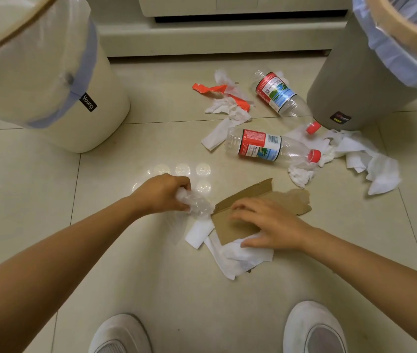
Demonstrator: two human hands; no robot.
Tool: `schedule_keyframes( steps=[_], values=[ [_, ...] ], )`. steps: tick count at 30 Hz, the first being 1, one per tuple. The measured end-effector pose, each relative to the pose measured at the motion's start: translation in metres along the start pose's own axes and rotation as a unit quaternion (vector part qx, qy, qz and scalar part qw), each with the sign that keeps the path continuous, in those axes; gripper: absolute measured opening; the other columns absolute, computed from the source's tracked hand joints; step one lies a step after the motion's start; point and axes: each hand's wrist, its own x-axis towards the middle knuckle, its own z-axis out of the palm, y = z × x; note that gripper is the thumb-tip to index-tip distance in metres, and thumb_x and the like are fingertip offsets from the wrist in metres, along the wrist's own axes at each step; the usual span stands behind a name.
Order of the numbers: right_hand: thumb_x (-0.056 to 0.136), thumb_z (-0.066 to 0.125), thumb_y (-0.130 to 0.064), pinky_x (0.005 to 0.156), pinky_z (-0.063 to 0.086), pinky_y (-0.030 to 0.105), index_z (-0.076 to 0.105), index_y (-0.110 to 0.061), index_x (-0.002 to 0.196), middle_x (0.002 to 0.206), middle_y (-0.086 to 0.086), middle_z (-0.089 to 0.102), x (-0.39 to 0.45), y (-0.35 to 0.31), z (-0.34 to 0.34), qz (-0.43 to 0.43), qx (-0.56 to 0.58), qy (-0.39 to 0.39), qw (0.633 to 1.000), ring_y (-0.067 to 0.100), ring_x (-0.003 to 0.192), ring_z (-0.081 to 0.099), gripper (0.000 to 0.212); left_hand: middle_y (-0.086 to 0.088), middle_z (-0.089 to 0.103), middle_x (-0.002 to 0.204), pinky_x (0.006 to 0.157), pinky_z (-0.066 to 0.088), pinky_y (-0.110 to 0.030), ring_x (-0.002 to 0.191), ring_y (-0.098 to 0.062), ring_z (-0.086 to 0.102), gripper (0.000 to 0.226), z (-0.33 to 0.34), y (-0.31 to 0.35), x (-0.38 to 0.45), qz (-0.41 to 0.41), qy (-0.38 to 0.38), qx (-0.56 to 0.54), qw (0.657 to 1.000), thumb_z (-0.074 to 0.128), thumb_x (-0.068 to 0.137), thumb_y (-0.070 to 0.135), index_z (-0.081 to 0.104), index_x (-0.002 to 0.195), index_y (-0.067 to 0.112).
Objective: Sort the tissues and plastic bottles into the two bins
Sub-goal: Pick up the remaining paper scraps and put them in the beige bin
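Note:
My left hand is closed on a crumpled clear plastic piece just above the floor. My right hand lies flat, fingers spread, on a brown cardboard piece and touches the white tissues under it. Two clear plastic bottles with red labels lie on the tiles: one in the middle, another beside the grey bin. More tissues lie scattered at the top centre and at the right. A cream bin stands at the left, a grey bin at the right.
A torn red wrapper lies among the far tissues. A loose red cap rests near the grey bin's base. A pale cabinet base runs along the back. My two white shoes stand at the bottom edge.

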Motion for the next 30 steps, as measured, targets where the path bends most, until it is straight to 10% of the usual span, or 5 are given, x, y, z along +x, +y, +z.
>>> schedule_keyframes(
  steps=[12, 19, 24, 30],
  values=[
    [0.069, 0.075, -0.039, 0.103, 0.037, 0.044, 0.041, -0.024, 0.136, 0.141, 0.004, 0.043, 0.011, -0.008, 0.035, -0.202, -0.223, -0.089, 0.949, 0.028, 0.124, 0.039, 0.077, 0.014, 0.062, 0.094, 0.071, 0.042, -0.028, 0.088, -0.011, 0.051, 0.047, -0.006, 0.003, -0.004, -0.008, -0.057, 0.004, 0.998, 0.077, 0.066, 0.052, 0.056, 0.107, 0.045],
    [0.061, 0.08, -0.046, 0.114, 0.0, 0.052, 0.007, -0.022, 0.149, 0.157, 0.012, 0.01, 0.057, -0.023, 0.028, -0.171, -0.328, -0.17, 0.914, 0.033, 0.144, 0.006, 0.117, 0.012, 0.061, 0.096, 0.07, 0.041, -0.028, 0.088, -0.012, 0.051, 0.049, -0.017, -0.009, -0.008, -0.031, -0.071, 0.033, 0.996, 0.078, 0.067, 0.047, 0.058, 0.112, 0.039],
    [0.076, 0.064, -0.013, 0.111, 0.009, 0.062, 0.039, -0.014, 0.128, 0.123, 0.012, 0.045, 0.065, -0.048, 0.024, -0.216, -0.336, -0.191, 0.897, 0.031, 0.115, 0.042, 0.058, 0.013, 0.062, 0.093, 0.073, 0.045, -0.03, 0.088, -0.013, 0.053, 0.049, -0.019, -0.025, -0.017, -0.061, -0.069, 0.024, 0.996, 0.079, 0.065, 0.049, 0.06, 0.109, 0.038],
    [0.065, 0.072, -0.019, 0.099, 0.034, 0.053, 0.054, -0.017, 0.091, 0.069, -0.002, 0.053, 0.054, -0.036, 0.028, -0.304, -0.353, -0.172, 0.868, 0.023, 0.07, 0.054, 0.031, 0.017, 0.061, 0.092, 0.069, 0.041, -0.027, 0.088, -0.011, 0.053, 0.046, -0.013, -0.027, -0.023, -0.054, -0.08, 0.015, 0.995, 0.078, 0.065, 0.048, 0.06, 0.107, 0.04]
  ],
)
